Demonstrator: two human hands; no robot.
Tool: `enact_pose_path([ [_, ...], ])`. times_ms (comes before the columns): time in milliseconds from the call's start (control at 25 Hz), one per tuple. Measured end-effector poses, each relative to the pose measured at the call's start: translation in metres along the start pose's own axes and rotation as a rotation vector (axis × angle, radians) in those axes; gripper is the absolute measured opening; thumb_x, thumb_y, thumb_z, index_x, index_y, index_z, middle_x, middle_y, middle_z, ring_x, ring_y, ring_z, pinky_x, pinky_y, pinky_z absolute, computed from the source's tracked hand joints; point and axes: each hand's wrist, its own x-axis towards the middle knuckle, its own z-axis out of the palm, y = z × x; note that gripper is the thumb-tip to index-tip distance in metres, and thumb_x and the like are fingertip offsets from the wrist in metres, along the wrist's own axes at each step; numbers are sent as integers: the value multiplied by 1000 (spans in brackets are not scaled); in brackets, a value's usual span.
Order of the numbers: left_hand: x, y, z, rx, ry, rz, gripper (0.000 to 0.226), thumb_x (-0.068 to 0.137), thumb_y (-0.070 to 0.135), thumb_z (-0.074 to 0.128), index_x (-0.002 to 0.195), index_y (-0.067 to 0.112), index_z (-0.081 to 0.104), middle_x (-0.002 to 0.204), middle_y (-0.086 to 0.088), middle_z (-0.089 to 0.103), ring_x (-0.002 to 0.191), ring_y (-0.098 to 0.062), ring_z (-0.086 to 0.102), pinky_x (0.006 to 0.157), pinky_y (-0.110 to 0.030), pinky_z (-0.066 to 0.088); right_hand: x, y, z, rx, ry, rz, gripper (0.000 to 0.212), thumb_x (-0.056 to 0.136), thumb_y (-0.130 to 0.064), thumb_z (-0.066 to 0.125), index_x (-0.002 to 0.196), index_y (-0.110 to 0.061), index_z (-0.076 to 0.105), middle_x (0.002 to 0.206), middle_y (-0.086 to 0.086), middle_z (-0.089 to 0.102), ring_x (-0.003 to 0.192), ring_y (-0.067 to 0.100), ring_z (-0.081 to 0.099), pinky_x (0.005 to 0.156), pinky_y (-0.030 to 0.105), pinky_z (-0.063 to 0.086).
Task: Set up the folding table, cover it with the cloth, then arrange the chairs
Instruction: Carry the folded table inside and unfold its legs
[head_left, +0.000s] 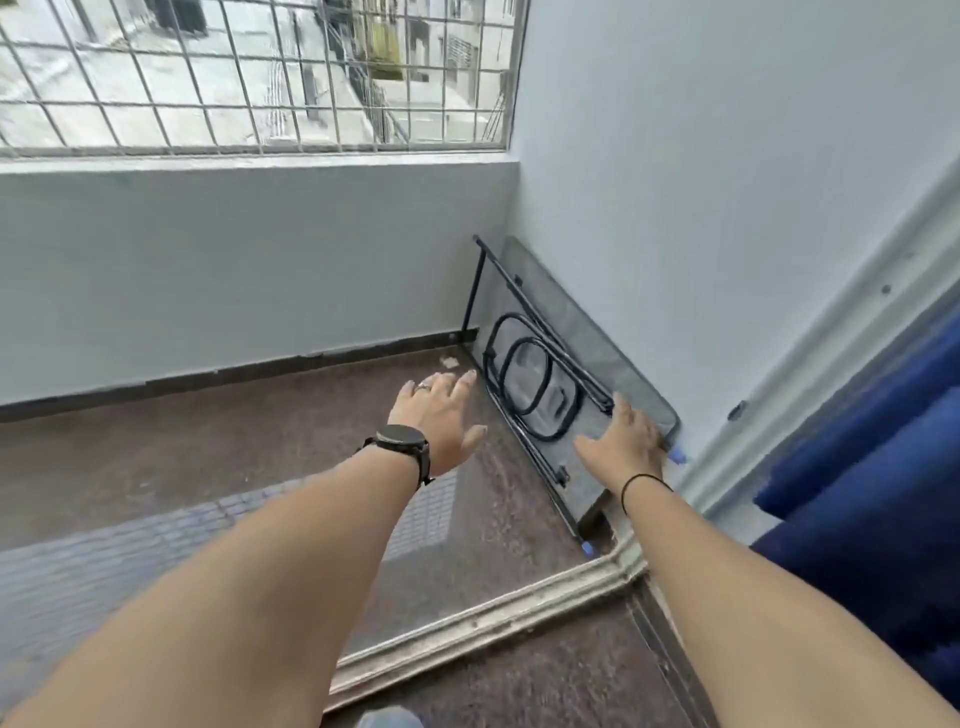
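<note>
Folding table (571, 358) is folded flat, standing on its long edge, leaning against the right wall (727, 182) at about 1 o'clock, tucked into the corner where that wall meets the low wall (234, 270) under the window grille (260, 78). Black tube legs (524, 374) are collapsed against the grey underside, facing into the room; one leg section (470, 286) sticks out at the far end towards the corner.

Right hand (626, 441) is on the near top corner of the table, fingers wrapped over the top edge, thumb spread on the underside face. Left hand (439, 410) is at 12 o'clock, in the air just left of the table, fingers straight and loosely spread, holding nothing. Watch (400, 441) on left wrist.

Near bottom table corner sits just beside the door sill track (493, 618), which runs from 6 to 3 o'clock. Blue curtain (872, 467) at 3 o'clock. Open brown floor (208, 441) from 9 to 12 o'clock.
</note>
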Motion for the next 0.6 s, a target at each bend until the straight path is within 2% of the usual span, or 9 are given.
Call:
enact_pose_path([
  [240,205,-34,5,45,-44,-10,73,92,49,44,152,18,17,152,-7,32,143,-26,24,117,-46,19,185,-44,35,50,-48,-16,82,84,-34,60,150,-15,16,154,8,25,140,29,24,111,41,27],
  [360,325,-33,30,51,-87,84,72,91,47,46,151,17,20,151,-6,33,142,-26,26,116,-45,22,284,-35,58,67,-61,126,81,85,-33,59,150,-16,15,154,10,24,140,30,23,110,42,29],
  [480,443,-33,57,88,-216,196,70,92,45,47,150,17,22,153,-6,30,144,-24,23,116,-44,20,374,-23,86,68,-97,331,80,84,-34,60,149,-14,18,152,13,26,138,32,26,109,42,31],
  [600,529,-34,83,112,-314,198,68,91,42,48,149,16,24,152,-6,32,143,-25,24,116,-44,21,432,-9,101,62,-184,449,76,85,-31,59,147,-11,22,152,13,25,139,30,24,109,41,31],
])
